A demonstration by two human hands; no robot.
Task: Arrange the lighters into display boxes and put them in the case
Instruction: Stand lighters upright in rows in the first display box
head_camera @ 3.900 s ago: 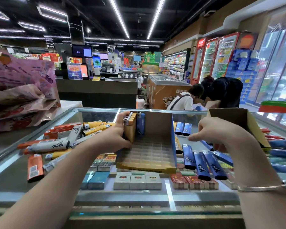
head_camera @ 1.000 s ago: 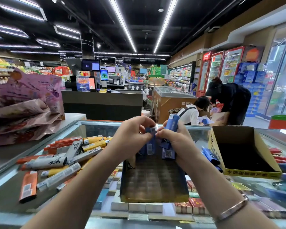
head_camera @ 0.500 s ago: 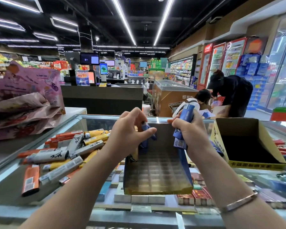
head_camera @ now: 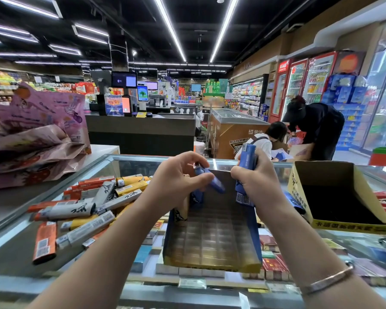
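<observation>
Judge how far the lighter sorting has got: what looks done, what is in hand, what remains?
Done: little; only a few lighters stand at the back of the display box, most of its grid bare. In hand: the left hand pinches one blue lighter; the right hand grips a blue bundle. Left: the loose pile on the glass, and the second box, seemingly empty.

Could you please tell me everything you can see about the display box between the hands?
The display box is an open cardboard tray with blue side walls, a yellowish front lip and a taller back panel. Its floor is a grid of small slots, mostly unfilled; a few lighters stand at its back left. It rests on the glass counter, tilted toward the camera, below both hands.
</observation>
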